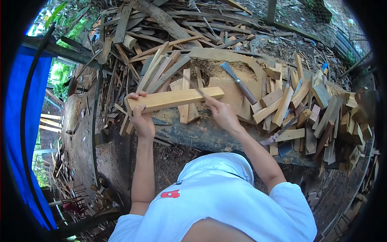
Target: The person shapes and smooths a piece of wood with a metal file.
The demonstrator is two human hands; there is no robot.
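Below grey-brown scrap wood point(121, 25), upper frame, gripping a yellow rectangular wooden block point(173, 101) at centre with left hand point(144, 121), a slim dark tool point(200, 92) with right hand point(223, 115), seemingly working the block, next needing steady bracing.

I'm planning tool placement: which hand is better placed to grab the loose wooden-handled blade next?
Likely the right hand: it is nearer the loose blade, while the left hand grips one end of the plank. The right would first need to release its thin, blurred tool.

Smooth matt wooden beam point(177, 99), metal blade point(229, 70) — faintly glossy, rough-hollowed wooden block point(209, 72), matt cloth shirt point(234, 197)
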